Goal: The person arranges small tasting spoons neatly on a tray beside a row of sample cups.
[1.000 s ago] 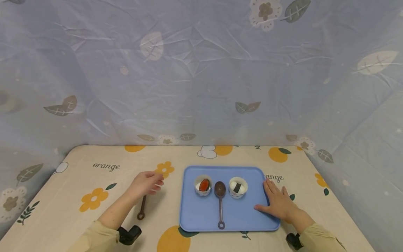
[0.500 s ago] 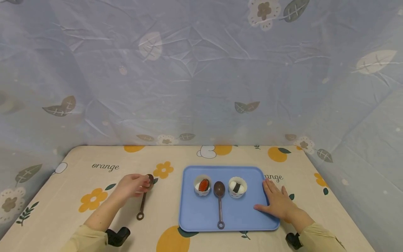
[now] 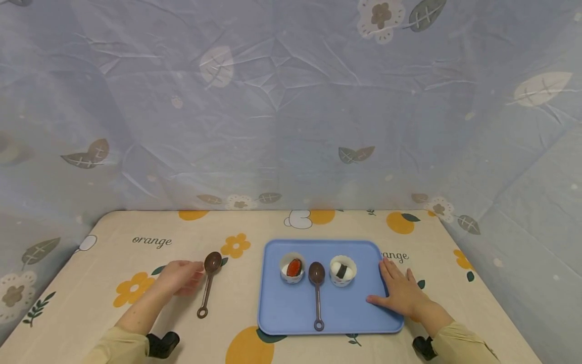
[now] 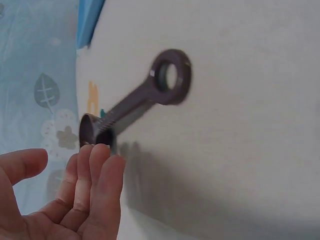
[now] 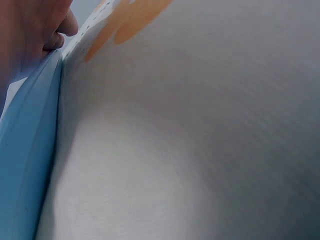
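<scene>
The left hand [image 3: 181, 278] has shifted toward the lower left of the head view and now sits just beside the spoon [image 3: 208, 283], whose bowl [image 3: 212, 262], earlier hidden behind it, shows whole.

In the head view, the cream tablecloth [image 3: 245, 288] carries two printed writings in dark cursive letters. Toward eight o'clock from the view's centre, the word "orange" [image 3: 152, 241] is readable completely. Toward four o'clock, only the letters "ange" [image 3: 396, 256] can be read, just beside the blue tray [image 3: 347, 313].
</scene>
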Motion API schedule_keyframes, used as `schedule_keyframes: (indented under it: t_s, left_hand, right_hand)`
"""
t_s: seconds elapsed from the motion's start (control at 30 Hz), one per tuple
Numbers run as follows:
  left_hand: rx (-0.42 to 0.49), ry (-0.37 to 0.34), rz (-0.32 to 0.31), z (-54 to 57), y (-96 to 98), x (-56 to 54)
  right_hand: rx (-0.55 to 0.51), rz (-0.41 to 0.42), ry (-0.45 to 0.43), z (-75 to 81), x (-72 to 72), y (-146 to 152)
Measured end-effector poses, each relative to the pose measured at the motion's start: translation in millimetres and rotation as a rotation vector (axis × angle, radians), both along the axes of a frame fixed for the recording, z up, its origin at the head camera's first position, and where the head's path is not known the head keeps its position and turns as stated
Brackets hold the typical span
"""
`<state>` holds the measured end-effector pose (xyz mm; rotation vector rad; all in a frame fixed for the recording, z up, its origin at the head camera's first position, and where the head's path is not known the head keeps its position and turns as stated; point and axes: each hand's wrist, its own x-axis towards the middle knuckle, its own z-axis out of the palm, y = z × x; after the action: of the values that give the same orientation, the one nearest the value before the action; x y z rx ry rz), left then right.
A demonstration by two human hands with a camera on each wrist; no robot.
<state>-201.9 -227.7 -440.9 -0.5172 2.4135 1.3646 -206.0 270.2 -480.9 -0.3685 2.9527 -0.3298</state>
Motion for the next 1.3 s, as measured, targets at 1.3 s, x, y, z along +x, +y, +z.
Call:
schedule_keyframes:
  t_s: [1.3]
  left_hand:
    - [0.041,-0.014,-0.056,-20.3,8.5,-0.4]
  right_hand:
    - [0.01,0.034,0.01,1.8,0.1,3.6]
